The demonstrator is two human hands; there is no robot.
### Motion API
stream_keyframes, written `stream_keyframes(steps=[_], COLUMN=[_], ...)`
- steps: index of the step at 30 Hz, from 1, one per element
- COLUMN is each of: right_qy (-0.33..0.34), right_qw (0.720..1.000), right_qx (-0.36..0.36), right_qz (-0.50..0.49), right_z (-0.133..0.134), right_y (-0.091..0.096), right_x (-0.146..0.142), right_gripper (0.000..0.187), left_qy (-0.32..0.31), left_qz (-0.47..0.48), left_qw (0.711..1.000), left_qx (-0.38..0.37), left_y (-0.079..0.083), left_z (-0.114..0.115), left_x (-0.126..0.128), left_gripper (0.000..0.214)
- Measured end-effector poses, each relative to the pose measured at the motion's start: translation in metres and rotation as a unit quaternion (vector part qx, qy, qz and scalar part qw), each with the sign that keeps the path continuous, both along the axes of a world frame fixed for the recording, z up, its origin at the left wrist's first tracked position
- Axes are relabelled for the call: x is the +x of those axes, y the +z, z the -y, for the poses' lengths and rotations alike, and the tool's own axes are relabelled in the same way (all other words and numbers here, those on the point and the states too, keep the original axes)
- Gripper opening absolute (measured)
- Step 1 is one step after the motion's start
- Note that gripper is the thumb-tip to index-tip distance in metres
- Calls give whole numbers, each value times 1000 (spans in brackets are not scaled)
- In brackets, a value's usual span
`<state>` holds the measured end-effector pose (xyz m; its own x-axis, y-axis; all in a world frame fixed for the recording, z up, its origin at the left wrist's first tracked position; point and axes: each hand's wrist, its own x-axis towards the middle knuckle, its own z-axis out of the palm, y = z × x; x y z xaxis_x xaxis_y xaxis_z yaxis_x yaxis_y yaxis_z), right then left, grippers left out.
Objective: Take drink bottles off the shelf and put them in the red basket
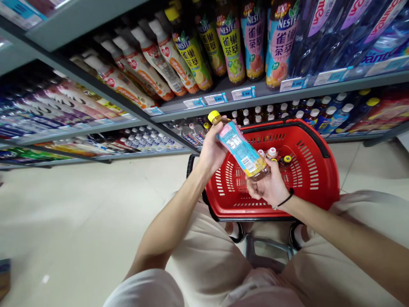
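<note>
A tea bottle point(239, 147) with a yellow cap and a blue, pink and yellow label lies tilted between my two hands, above the basket. My left hand point(213, 149) is closed round its upper part, near the cap. At the bottle's base, my right hand point(268, 183) holds it with the thumb along the side and the fingers curled underneath. The barcode side of the label faces up. Below stands a red shopping basket point(319, 187) with slotted walls and black handles. Several small bottles point(271, 152) with white or yellow caps are inside it, partly hidden by my right hand.
Shelves of drinks run across the front. Nestea bottles point(230, 47) stand on the middle shelf above price tags point(243, 93). White-capped bottles point(150, 47) are to their left. Lower shelf bottles point(338, 117) sit behind the basket. A grey stool point(255, 251) shows between my legs.
</note>
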<state>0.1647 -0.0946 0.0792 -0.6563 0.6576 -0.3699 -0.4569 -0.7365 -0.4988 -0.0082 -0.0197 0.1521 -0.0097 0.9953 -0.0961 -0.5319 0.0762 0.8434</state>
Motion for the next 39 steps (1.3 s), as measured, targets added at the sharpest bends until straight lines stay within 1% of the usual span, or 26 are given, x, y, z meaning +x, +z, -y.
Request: stream_keyframes(steps=[4, 7, 9, 15, 19, 28, 34, 39], right_qy=[-71, -128, -139, -87, -82, -82, -77, -72], right_qw=[996, 987, 985, 992, 992, 992, 992, 991], right_qx=[-52, -58, -51, 4, 13, -29, -46, -55], right_qz=[31, 72, 85, 93, 97, 95, 94, 94], right_z=[-3, -7, -8, -1, 3, 4, 5, 5], right_y=[4, 6, 5, 3, 5, 2, 4, 7], right_x=[-7, -9, -9, -7, -8, -9, -9, -9], right_gripper=[62, 47, 41, 46, 44, 43, 41, 43], left_qy=[9, 20, 20, 5, 3, -1, -7, -17], left_qz=[-12, -19, -15, -10, -16, -18, -26, -11], left_qw=[1000, 999, 999, 1000, 1000, 999, 999, 999], left_qx=[15, 25, 28, 4, 1, -30, -28, -26], left_y=[-3, -5, -6, -7, -7, -6, -2, -2], left_z=[1, 1, 0, -1, 1, 2, 3, 4], left_x=[1, 1, 1, -2, -2, -1, 1, 1], left_gripper=[35, 37, 35, 32, 29, 22, 19, 19])
